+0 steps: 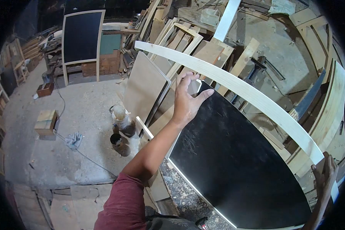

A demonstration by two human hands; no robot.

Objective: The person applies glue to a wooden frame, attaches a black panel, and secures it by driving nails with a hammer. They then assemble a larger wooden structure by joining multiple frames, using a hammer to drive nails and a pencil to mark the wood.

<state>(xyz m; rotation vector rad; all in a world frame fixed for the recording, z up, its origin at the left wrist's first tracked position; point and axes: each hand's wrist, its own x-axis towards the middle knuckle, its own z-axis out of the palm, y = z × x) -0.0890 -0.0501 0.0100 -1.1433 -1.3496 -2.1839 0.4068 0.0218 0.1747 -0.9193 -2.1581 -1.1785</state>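
Note:
A black board (234, 161) with pale edging lies on the workbench (184, 193). Above its far edge runs a long pale wooden strip (234, 74). My left hand (188, 96) is at the board's upper left corner, fingers curled over the edge and thumb spread on the black surface. At the lower right, my right hand (326, 170) is against the near end of the strip, its fingers bent round the edge. A gap shows between strip and board.
Wooden frames and panels (145, 84) lean behind the bench. A framed blackboard (82, 38) stands at the back left. Buckets (119, 115), a wooden block (46, 122) and a cable are on the floor. Clamps (257, 69) and a saw (310, 96) lie at the right.

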